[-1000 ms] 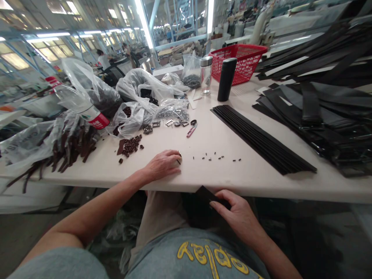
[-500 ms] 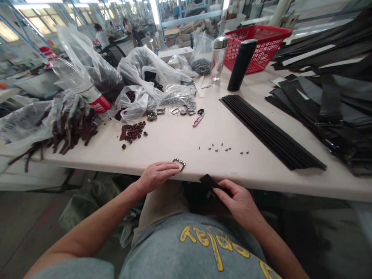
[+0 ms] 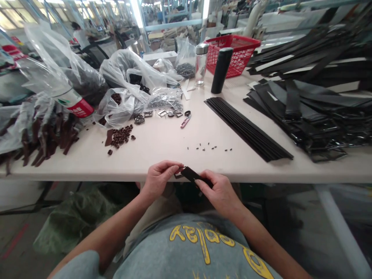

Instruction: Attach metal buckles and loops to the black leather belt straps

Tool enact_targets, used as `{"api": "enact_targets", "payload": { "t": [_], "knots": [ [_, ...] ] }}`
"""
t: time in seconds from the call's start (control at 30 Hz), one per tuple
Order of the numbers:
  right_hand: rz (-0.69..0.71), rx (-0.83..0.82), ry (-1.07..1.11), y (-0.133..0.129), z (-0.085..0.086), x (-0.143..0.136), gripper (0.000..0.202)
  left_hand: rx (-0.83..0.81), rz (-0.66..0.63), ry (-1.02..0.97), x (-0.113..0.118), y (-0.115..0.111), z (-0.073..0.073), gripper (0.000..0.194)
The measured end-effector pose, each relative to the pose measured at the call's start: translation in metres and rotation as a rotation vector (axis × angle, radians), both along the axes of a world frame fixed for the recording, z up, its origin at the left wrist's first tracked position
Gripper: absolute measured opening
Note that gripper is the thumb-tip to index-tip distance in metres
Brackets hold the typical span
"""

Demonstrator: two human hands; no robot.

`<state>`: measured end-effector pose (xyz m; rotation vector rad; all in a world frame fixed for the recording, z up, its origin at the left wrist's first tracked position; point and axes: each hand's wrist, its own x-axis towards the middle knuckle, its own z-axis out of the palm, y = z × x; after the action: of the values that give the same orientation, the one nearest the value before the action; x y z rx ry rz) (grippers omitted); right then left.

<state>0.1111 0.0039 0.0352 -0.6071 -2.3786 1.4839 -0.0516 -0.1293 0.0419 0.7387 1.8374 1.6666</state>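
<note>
At the table's front edge, my left hand (image 3: 161, 179) pinches a rectangular metal buckle (image 3: 178, 176), most of which is hidden by the fingers and the strap. My right hand (image 3: 218, 190) is closed on a black strap (image 3: 191, 174), thumb on top. The strap's end meets the buckle by my left fingertips; whether it passes through the frame I cannot tell. Beyond the hands, several tiny dark metal pieces (image 3: 204, 149) lie scattered on the table. A pair of small pink-handled snips (image 3: 185, 121) rests farther back, near several loose buckles (image 3: 162, 113).
Flat black strips (image 3: 247, 128) lie side by side right of centre. Straps with buckles (image 3: 314, 116) are heaped at the right. A black flask (image 3: 222, 71), a glass bottle (image 3: 200, 66) and a red basket (image 3: 241, 52) stand behind. Brown loops (image 3: 122, 135) and plastic bags (image 3: 124, 69) occupy the left.
My left hand has lifted the buckle from the table's edge and brought it to the strap. My right hand has moved left and up with the strap. The view has shifted right.
</note>
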Motion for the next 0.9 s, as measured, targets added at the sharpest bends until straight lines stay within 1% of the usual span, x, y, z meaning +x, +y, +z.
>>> {"api": "enact_targets", "payload": {
  "t": [0.07,0.2,0.33,0.4,0.5,0.57,0.67,0.73,0.8,0.9],
  "knots": [
    [-0.025,0.012,0.001,0.0,-0.001,0.002,0.013,0.023,-0.01,-0.051,0.005,0.003,-0.001,0.018],
    [-0.05,0.021,0.004,-0.001,-0.005,0.005,0.012,0.063,-0.01,-0.102,0.008,0.006,-0.008,0.015],
    [-0.08,0.003,0.06,-0.003,-0.006,0.002,0.012,0.073,-0.061,-0.165,0.016,0.009,-0.015,0.01],
    [-0.106,-0.015,0.104,-0.004,-0.005,-0.001,0.012,0.034,-0.061,-0.152,0.023,0.01,-0.017,0.011],
    [-0.132,-0.045,0.141,-0.002,-0.004,-0.002,0.012,-0.058,-0.038,-0.071,0.033,0.012,-0.016,0.012],
    [-0.101,-0.062,0.128,0.0,-0.003,0.0,0.014,-0.087,-0.025,-0.032,0.035,0.014,-0.013,0.013],
    [0.002,-0.089,0.061,0.004,-0.003,0.008,0.017,-0.067,0.004,0.003,0.031,0.017,-0.009,0.014],
    [0.046,-0.086,0.0,0.005,-0.003,0.015,0.018,-0.046,0.02,0.013,0.028,0.018,-0.01,0.016],
    [0.063,-0.074,-0.034,0.005,-0.002,0.019,0.019,-0.037,0.016,-0.001,0.027,0.019,-0.011,0.017],
    [0.053,-0.086,0.015,0.002,-0.003,0.02,0.023,-0.055,-0.027,-0.07,0.033,0.02,-0.012,0.016]
  ]
}}
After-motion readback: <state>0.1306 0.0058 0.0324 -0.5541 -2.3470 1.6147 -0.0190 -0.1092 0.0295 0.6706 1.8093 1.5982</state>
